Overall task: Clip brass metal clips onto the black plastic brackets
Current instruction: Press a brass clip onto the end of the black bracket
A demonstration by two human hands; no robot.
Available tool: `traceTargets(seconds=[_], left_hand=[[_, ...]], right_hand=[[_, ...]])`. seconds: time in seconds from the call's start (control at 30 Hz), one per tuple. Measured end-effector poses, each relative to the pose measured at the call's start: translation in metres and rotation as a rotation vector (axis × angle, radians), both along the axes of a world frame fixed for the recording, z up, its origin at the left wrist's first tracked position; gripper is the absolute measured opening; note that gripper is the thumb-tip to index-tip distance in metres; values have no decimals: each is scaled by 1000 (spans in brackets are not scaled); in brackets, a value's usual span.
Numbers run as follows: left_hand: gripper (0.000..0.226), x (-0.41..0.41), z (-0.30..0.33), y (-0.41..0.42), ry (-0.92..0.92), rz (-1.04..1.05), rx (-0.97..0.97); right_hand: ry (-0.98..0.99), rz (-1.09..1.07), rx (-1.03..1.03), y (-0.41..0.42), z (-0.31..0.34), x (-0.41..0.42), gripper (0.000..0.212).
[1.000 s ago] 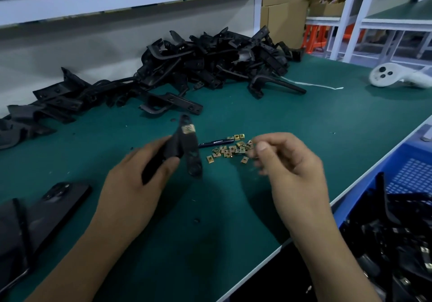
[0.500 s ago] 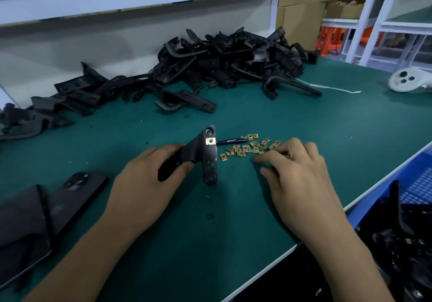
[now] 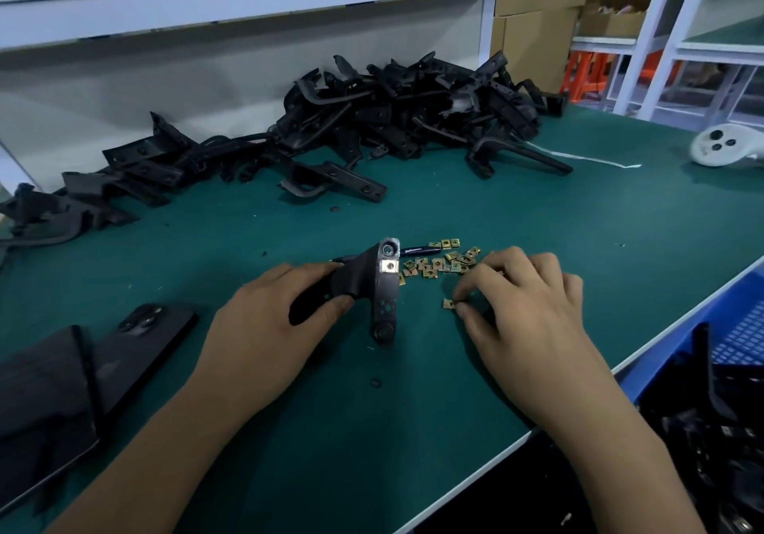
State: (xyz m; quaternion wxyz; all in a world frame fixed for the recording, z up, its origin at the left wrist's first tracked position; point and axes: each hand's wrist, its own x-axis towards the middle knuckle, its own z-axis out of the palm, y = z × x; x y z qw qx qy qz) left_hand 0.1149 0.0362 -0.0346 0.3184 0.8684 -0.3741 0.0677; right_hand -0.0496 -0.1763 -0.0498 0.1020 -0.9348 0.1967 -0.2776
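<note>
Clips of brass lie loose in a small heap on the green counter, just beyond my right hand, and one clip sits apart from the heap, nearer me, where my right thumb and forefinger pinch its edge against the mat. My left hand curls round the arm of a black bracket, holding it upright-tilted with its lower end on the counter; I see a metal clip already seated near its top. A dark pen lies between the bracket's top and the heap. More brackets form a big pile along the back of the counter, trailing off to the left. At right, below the counter's white front edge, a blue crate holds black parts; I cannot tell how full it is. A phone and a dark flat case lie at the left edge, and a white controller sits far right. Open green mat runs between my hands and the pile, and also right of the heap.
</note>
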Motion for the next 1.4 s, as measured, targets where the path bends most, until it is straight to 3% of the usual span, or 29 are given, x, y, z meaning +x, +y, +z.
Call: traceTargets(seconds=[0.27,0.73,0.93,1.4], left_hand=[[45,3,-3,0,-23,15,35],[43,1,-2,0,-34,16,56],[47,1,-4,-1,-44,6,115],[55,-10,0,-8,64,-119,47]], right_hand=[[-14,99,39,0,4,-2,20],[-3,164,103,0,3,-4,14],[-60,221,120,0,3,-3,11],[-371,461,222,-2,0,-4,10]])
